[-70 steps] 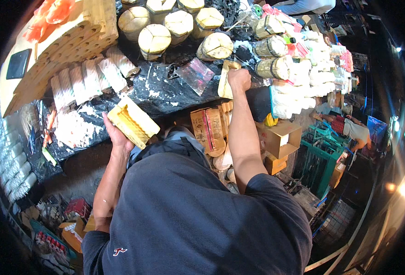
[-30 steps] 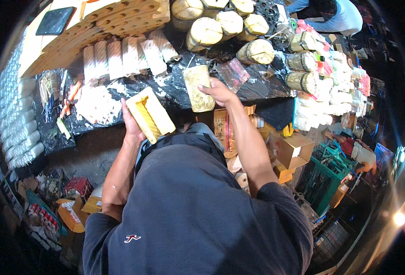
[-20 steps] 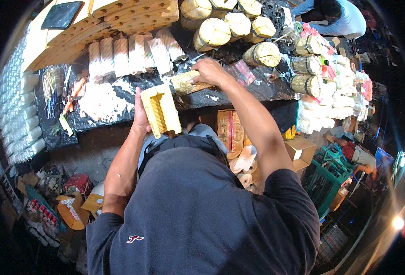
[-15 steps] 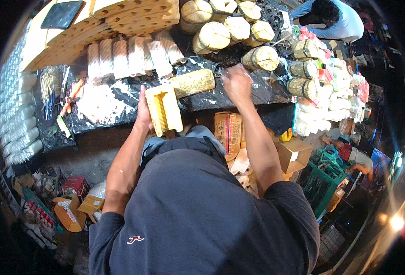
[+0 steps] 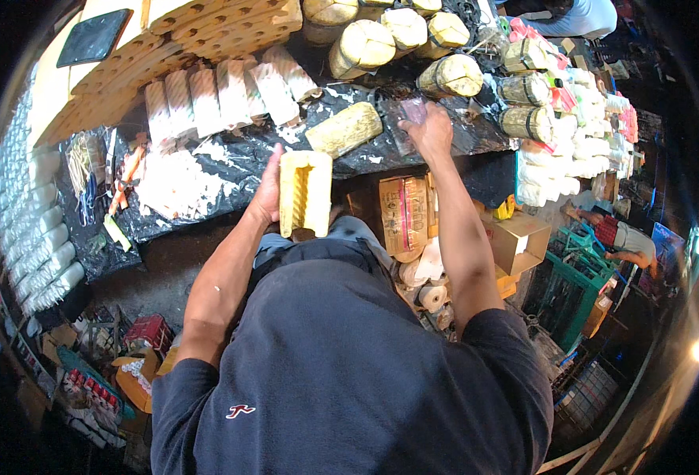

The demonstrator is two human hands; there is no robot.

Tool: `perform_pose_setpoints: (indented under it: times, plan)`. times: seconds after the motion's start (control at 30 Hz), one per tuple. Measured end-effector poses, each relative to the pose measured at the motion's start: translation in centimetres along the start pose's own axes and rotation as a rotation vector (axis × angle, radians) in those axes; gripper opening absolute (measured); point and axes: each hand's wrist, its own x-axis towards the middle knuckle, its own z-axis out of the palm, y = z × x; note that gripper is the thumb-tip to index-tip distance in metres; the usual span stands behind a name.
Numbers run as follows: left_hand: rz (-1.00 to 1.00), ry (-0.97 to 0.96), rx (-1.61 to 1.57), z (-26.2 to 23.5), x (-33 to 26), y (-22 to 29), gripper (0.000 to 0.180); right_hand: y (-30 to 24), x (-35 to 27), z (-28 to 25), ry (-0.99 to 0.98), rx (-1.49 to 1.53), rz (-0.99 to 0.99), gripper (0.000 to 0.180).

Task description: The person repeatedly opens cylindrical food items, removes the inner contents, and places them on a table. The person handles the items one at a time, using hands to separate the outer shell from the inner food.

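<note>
My left hand (image 5: 268,191) is closed on a yellow mould half (image 5: 306,178), held upright at the table's near edge with its spiral-ribbed hollow showing. Just beyond lies a yellowish, rounded block (image 5: 344,129) on the black plastic table cover (image 5: 365,162). To the right, over the table, my right hand (image 5: 432,133) grips a small, flat purplish piece (image 5: 413,110); its exact kind does not show. Pale, spiral-striped sticks (image 5: 205,99) lie in a row at the back left. White flakes (image 5: 175,182) are heaped in front of them.
Strapped yellowish cylinders (image 5: 363,45) stand at the back, with more (image 5: 526,124) on the right beside white bundles (image 5: 555,178). A dark tablet (image 5: 94,37) lies on perforated boards (image 5: 199,36) at the far left. Below the table are cartons (image 5: 515,241). Another person (image 5: 579,17) is at the far right.
My left hand has shifted right with the mould half, which is now more upright. My right hand has moved slightly right and up, and the purplish piece in it shows more clearly.
</note>
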Motion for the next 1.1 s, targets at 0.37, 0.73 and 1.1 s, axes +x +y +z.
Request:
perform_pose_setpoints:
  times: [0.37,0.73,1.1]
  plan:
    - [0.018,-0.231,1.19,-2.4,-4.3,2.8,0.09,-14.4,-14.7,4.6,0.171,-0.278,-0.443,0.034]
    - [0.033,-0.267,1.425,-1.6,-3.9,4.0,0.095,-14.9,-13.1,4.9,0.416,-0.551,-0.496,0.025]
    - [-0.095,-0.217,1.683,2.7,-1.3,5.9,0.119,-15.7,-11.6,2.4,0.006,-0.509,-0.41,0.038]
